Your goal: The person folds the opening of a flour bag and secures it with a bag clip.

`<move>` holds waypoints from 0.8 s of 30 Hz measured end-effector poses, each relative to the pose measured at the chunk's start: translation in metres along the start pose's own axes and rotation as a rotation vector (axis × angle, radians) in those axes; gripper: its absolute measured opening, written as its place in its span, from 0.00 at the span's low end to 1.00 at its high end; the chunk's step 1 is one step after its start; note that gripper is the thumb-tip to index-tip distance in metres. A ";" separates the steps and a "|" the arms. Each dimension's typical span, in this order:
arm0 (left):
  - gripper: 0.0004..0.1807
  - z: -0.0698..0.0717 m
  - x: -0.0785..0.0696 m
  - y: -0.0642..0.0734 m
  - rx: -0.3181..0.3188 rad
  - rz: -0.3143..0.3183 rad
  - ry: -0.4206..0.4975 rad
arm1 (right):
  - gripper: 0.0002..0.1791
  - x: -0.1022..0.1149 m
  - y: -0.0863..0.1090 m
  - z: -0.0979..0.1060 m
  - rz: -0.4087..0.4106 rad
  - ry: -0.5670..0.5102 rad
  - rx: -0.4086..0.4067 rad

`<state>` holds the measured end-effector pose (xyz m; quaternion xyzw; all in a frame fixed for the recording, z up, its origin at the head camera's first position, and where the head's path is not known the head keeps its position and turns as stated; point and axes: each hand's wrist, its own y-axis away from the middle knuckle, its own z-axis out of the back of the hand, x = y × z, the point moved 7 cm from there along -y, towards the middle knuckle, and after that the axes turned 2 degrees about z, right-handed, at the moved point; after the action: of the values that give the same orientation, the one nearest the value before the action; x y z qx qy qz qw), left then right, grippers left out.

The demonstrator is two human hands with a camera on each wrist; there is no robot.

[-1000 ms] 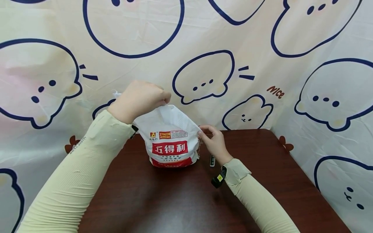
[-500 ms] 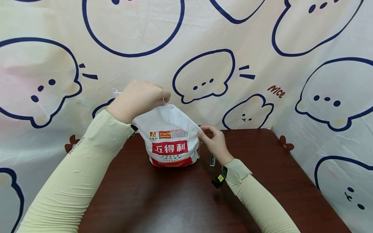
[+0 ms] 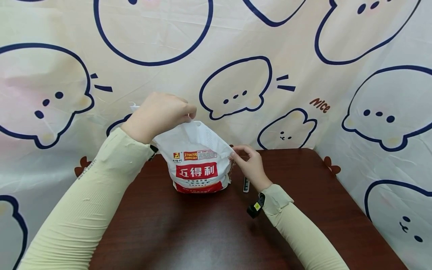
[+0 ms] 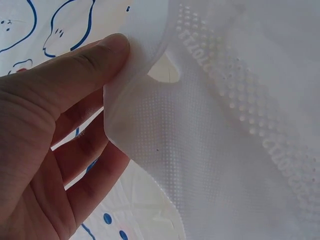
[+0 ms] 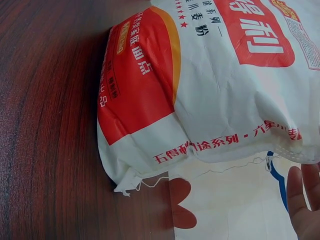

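Note:
A white flour bag (image 3: 195, 157) with red printed panels and Chinese lettering stands upright on the dark wooden table (image 3: 202, 240). My left hand (image 3: 162, 112) pinches its top edge; in the left wrist view the thumb lies on the white material beside a cut-out hole. At the bag's right edge my right hand (image 3: 251, 165) pinches the side between thumb and fingers. Loose stitching thread (image 5: 150, 182) hangs from a lower corner in the right wrist view, where only fingertips (image 5: 296, 192) of that hand show. The bag's inside is hidden from the head view.
A small dark strip with white marking (image 3: 246, 185) lies on the table just behind the right wrist. A pale curtain (image 3: 236, 33) printed with cartoon outlines hangs close behind and to the right. The table's right edge (image 3: 359, 210) runs diagonally toward me.
Almost nothing moves. Both hands keep their hold on the bag, and the view shifts very slightly.

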<state>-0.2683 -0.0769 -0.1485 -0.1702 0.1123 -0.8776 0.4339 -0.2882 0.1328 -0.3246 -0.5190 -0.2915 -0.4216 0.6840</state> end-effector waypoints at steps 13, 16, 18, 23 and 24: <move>0.05 0.000 0.002 0.000 0.006 0.007 0.008 | 0.13 -0.039 -0.007 0.003 -0.012 0.014 -0.012; 0.06 -0.001 0.002 0.000 0.008 0.006 0.004 | 0.12 -0.046 -0.007 0.004 0.002 0.015 -0.014; 0.06 -0.001 0.002 0.000 0.008 0.006 0.002 | 0.11 -0.047 -0.007 0.004 0.011 0.015 -0.013; 0.06 -0.002 0.003 0.002 0.005 0.007 0.000 | 0.11 -0.050 -0.005 0.004 0.006 0.020 -0.007; 0.06 -0.003 0.003 0.002 0.006 0.007 -0.001 | 0.11 -0.051 -0.005 0.004 0.001 0.021 -0.005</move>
<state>-0.2698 -0.0800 -0.1514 -0.1689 0.1098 -0.8763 0.4375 -0.3160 0.1498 -0.3637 -0.5166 -0.2831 -0.4274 0.6858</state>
